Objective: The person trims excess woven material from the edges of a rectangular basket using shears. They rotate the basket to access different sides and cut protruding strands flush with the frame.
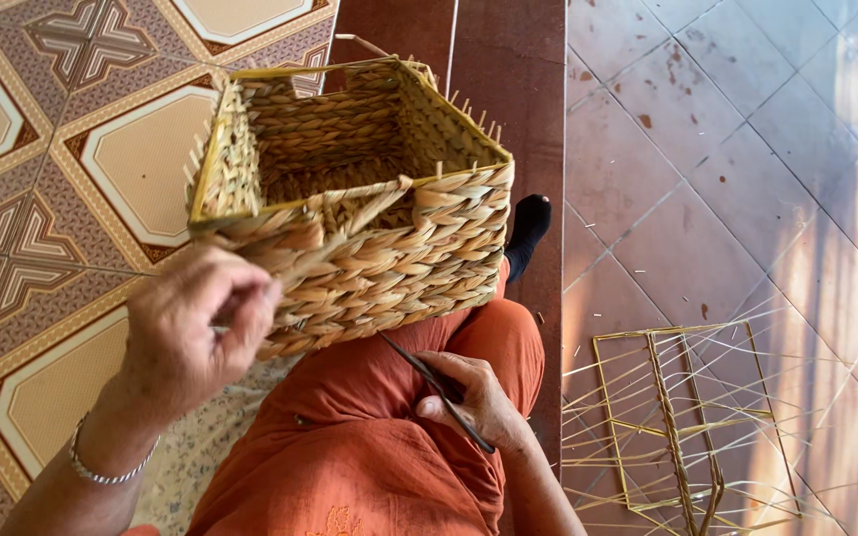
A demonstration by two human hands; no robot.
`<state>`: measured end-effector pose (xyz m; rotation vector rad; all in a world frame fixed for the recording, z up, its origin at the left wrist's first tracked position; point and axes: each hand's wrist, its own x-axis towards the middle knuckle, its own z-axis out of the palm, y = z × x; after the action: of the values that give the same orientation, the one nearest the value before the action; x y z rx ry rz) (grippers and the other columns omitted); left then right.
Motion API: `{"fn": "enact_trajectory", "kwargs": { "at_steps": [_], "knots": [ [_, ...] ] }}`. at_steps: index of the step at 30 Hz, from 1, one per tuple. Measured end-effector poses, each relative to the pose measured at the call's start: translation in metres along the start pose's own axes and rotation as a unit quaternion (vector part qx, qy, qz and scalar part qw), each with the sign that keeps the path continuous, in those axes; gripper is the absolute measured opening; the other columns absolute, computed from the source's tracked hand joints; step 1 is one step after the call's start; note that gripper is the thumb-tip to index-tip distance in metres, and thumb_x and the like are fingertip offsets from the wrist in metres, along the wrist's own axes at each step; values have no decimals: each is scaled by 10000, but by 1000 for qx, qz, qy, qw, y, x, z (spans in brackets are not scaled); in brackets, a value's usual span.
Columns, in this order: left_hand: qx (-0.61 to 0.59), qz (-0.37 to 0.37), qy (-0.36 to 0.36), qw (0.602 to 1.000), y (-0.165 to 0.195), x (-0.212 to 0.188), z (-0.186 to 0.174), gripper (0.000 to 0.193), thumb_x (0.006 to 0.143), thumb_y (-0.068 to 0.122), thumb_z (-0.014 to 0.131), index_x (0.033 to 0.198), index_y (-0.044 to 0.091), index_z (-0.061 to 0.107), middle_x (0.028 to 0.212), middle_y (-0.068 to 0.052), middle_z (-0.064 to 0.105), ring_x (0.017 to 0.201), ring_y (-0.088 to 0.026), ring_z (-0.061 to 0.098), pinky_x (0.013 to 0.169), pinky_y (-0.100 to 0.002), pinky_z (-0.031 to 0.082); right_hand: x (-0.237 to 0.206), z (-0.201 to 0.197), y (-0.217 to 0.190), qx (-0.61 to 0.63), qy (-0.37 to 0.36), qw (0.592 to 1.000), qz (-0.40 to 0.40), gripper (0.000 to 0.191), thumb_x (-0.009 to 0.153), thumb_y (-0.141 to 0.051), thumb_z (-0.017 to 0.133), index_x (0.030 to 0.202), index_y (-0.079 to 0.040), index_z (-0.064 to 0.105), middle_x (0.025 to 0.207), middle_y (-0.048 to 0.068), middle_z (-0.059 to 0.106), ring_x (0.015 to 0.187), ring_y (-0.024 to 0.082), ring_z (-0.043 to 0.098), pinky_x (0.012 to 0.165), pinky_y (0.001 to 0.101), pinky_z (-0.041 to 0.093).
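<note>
A rectangular woven straw basket (389, 238) with a yellow wire rim rests on my lap, tilted with its opening facing me. My left hand (196, 333) pinches a straw strand at the basket's near left corner, fingers closed on it. My right hand (469, 397) lies on my orange-clad thigh and grips a thin dark pointed tool (429, 382) whose tip reaches under the basket's lower edge. A silver bracelet (101, 471) circles my left wrist.
A yellow wire frame (682, 417) with thin straw strips woven through it lies on the reddish tiles at lower right. Patterned floor tiles spread to the left. My foot in a black sock (528, 228) shows behind the basket.
</note>
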<state>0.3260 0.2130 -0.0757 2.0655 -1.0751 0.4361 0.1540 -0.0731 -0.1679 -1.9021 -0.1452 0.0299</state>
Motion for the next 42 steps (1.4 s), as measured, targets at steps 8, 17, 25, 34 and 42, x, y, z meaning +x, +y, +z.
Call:
{"fn": "enact_trajectory", "kwargs": {
  "at_steps": [8, 17, 25, 34, 42],
  "knots": [
    [-74, 176, -100, 976, 23, 17, 18, 213, 900, 310, 704, 854, 109, 651, 745, -27, 665, 658, -130, 629, 570, -251, 510, -16, 10, 2, -174, -9, 985, 5, 572, 735, -258, 878, 1231, -40, 696, 982, 131, 730, 836, 331, 711, 740, 411, 578],
    [29, 252, -34, 967, 4, 141, 62, 185, 947, 52, 746, 1109, -28, 707, 996, -123, 674, 928, -234, 624, 860, -330, 566, -47, 30, 14, -315, -19, 944, 96, 615, 770, -236, 811, 1333, -89, 611, 969, 127, 651, 907, 351, 654, 777, 463, 520],
    [-4, 205, -100, 974, 11, 160, 102, 161, 876, 31, 735, 1035, 2, 744, 982, -135, 720, 969, -301, 673, 883, -415, 572, -59, 43, 0, -380, 53, 923, 33, 594, 787, -276, 822, 1302, -48, 630, 998, 142, 654, 936, 335, 626, 785, 477, 512],
    [-132, 152, -156, 967, 8, 166, 110, 123, 921, -7, 703, 1014, 29, 775, 967, -123, 753, 899, -234, 715, 841, -351, 605, 33, -43, -47, -406, 293, 849, -169, 479, 872, -69, 788, 1322, -105, 627, 1364, 120, 604, 1148, 324, 597, 903, 423, 547],
    [-81, 154, -167, 970, 10, 163, 108, 171, 872, -48, 685, 1004, -4, 784, 895, -141, 750, 819, -220, 721, 772, -328, 630, 98, -53, -49, -467, 317, 805, -182, 637, 885, 46, 711, 1478, -106, 533, 1537, 128, 457, 1244, 331, 555, 1008, 433, 530]
  ]
}}
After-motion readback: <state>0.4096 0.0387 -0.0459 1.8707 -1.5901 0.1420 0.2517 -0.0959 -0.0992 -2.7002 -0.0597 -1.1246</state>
